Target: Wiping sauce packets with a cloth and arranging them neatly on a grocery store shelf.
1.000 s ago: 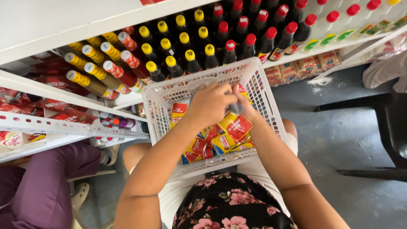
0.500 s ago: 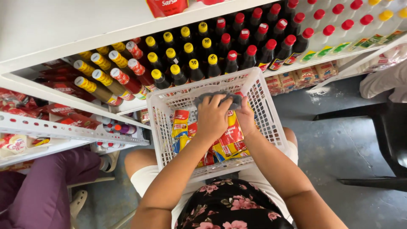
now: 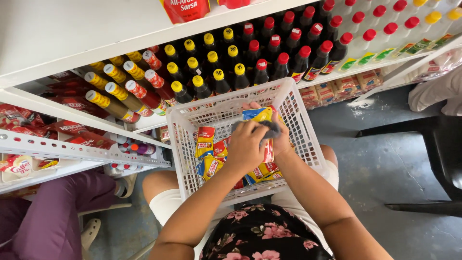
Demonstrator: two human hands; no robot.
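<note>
A white plastic basket (image 3: 183, 144) rests on my lap and holds several yellow and red sachet packets (image 3: 208, 166). Both hands are over the basket's middle. My right hand (image 3: 285, 140) grips one upright yellow, red and blue packet (image 3: 259, 114) from its right side. A grey cloth (image 3: 272, 129) is pressed against that packet's front by my left hand (image 3: 244, 147). The packet's lower half is hidden behind my hands.
Just beyond the basket, a white shelf carries dark bottles with yellow caps (image 3: 207, 72) and red caps (image 3: 298, 43). Red pouches (image 3: 72, 132) lie on the left shelves. A person in purple trousers (image 3: 53, 216) sits at lower left. A black chair (image 3: 433, 159) stands on the right.
My hands have lifted a packet from the pile and brought it toward the far side of the basket, with the grey cloth now against it.
</note>
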